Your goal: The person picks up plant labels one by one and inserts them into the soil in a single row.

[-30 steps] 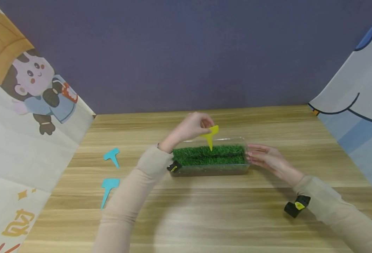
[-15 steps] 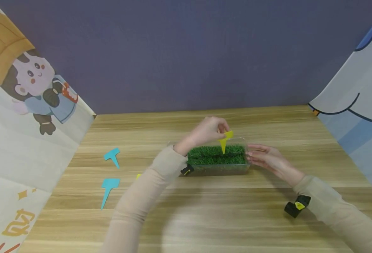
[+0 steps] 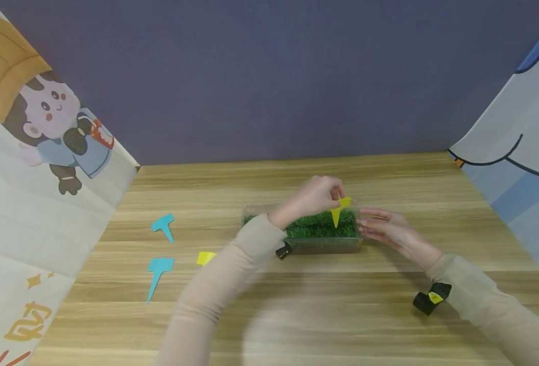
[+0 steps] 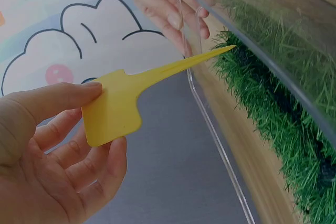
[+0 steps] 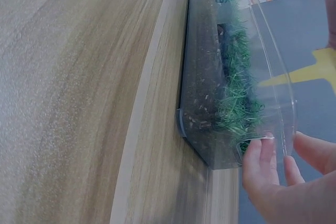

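Note:
My left hand (image 3: 312, 194) pinches a yellow T-shaped plant label (image 3: 340, 207) by its flat head. In the left wrist view the thumb lies on the label's (image 4: 113, 108) face and fingers sit behind it. The label's pointed stem is directed down at the dark groove between strips of artificial grass (image 3: 315, 231). A clear plastic box (image 3: 324, 246) contains the grass, with brown soil-like filling below. At the box's right end my right hand (image 3: 390, 231) touches the wall with extended fingers. Whether the stem tip touches the groove is hard to tell.
Two blue T-shaped labels, the upper one (image 3: 163, 223) and the lower one (image 3: 159, 269), lie on the wooden table (image 3: 324, 315) at left. Another yellow label (image 3: 205, 257) is partly hidden by my left sleeve. A dark wall (image 3: 288, 81) stands behind.
My left hand has moved right and lower with the yellow label, toward the box's right end. The other yellow label has come out from behind the sleeve. My right hand stays put.

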The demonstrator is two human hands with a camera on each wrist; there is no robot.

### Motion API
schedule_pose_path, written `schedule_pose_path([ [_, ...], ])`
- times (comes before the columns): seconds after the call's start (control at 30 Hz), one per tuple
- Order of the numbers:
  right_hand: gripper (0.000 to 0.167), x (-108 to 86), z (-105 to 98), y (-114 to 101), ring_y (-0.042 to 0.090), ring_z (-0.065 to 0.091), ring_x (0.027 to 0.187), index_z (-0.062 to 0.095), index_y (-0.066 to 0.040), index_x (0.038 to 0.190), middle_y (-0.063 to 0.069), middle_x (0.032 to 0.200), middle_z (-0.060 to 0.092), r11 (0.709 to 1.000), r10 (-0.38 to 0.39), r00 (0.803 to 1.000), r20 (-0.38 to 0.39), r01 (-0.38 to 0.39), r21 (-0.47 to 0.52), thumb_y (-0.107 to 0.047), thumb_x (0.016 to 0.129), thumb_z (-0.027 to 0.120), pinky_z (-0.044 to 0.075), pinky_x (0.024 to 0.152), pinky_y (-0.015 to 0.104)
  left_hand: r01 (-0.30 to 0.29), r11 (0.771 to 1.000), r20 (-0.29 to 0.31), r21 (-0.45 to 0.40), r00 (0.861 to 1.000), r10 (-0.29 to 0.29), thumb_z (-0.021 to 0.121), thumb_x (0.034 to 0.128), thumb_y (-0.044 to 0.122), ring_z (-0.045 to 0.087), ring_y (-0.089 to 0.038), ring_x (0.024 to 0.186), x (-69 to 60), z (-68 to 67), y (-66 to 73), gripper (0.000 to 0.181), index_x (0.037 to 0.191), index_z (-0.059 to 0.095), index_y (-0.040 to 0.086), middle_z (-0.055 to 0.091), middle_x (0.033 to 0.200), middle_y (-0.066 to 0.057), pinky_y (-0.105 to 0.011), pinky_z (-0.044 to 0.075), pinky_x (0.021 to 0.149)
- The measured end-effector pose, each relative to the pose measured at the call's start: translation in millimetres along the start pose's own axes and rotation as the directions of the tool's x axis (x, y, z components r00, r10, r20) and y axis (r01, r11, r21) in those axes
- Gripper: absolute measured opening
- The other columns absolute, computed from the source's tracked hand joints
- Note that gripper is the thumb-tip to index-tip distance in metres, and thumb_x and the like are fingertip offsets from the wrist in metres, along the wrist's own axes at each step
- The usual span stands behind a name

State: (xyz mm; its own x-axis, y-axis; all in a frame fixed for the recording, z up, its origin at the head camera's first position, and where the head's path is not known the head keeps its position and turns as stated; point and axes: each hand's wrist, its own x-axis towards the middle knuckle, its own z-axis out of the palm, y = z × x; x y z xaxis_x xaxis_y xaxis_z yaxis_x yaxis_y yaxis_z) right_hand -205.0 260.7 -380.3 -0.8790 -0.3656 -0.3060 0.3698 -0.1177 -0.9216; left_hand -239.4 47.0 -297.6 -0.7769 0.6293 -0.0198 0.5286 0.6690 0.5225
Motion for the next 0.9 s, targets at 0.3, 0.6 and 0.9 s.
schedule_pose_path([
  [0.3, 0.058, -1.4, 0, -2, 0.012, 0.06, 0.092, 0.024, 0.008, 0.133, -0.001, 0.096, 0.064, 1.0, 0.005, 1.0, 0.006, -0.005, -0.007, -0.004, 0.085, 0.056, 0.046, 0.085, 0.027, 0.004, 0.998, 0.022, 0.068, 1.0, -0.005, 0.059, 0.0839, 0.013, 0.055, -0.005, 0.077, 5.5, 6.7, 8.5, 0.016, 0.1, 0.06, 0.011, 0.061, 0.089, 0.004, -0.013, 0.043, 0.066],
  [0.6, 0.063, -1.3, 0, -2, 0.012, 0.06, 0.091, 0.018, 0.01, 0.134, -0.002, 0.096, 0.064, 1.0, 0.008, 1.0, 0.003, -0.008, -0.018, -0.004, 0.085, 0.055, 0.046, 0.085, 0.026, -0.005, 0.991, 0.029, 0.133, 1.0, 0.001, 0.059, 0.0847, 0.014, 0.055, -0.005, 0.076, 8.9, 11.8, 12.8, 0.017, 0.101, 0.059, 0.012, 0.062, 0.089, 0.003, -0.012, 0.043, 0.065],
  [0.9, 0.066, -1.1, 1, -2, 0.012, 0.06, 0.092, 0.015, 0.01, 0.134, -0.002, 0.096, 0.064, 1.0, 0.01, 1.0, 0.003, -0.01, -0.026, -0.005, 0.085, 0.056, 0.046, 0.086, 0.027, -0.003, 0.99, 0.029, 0.141, 1.0, -0.001, 0.06, 0.0835, 0.012, 0.055, -0.005, 0.075, 13.4, 14.5, 10.4, 0.017, 0.1, 0.06, 0.011, 0.061, 0.088, 0.003, -0.011, 0.042, 0.064],
])
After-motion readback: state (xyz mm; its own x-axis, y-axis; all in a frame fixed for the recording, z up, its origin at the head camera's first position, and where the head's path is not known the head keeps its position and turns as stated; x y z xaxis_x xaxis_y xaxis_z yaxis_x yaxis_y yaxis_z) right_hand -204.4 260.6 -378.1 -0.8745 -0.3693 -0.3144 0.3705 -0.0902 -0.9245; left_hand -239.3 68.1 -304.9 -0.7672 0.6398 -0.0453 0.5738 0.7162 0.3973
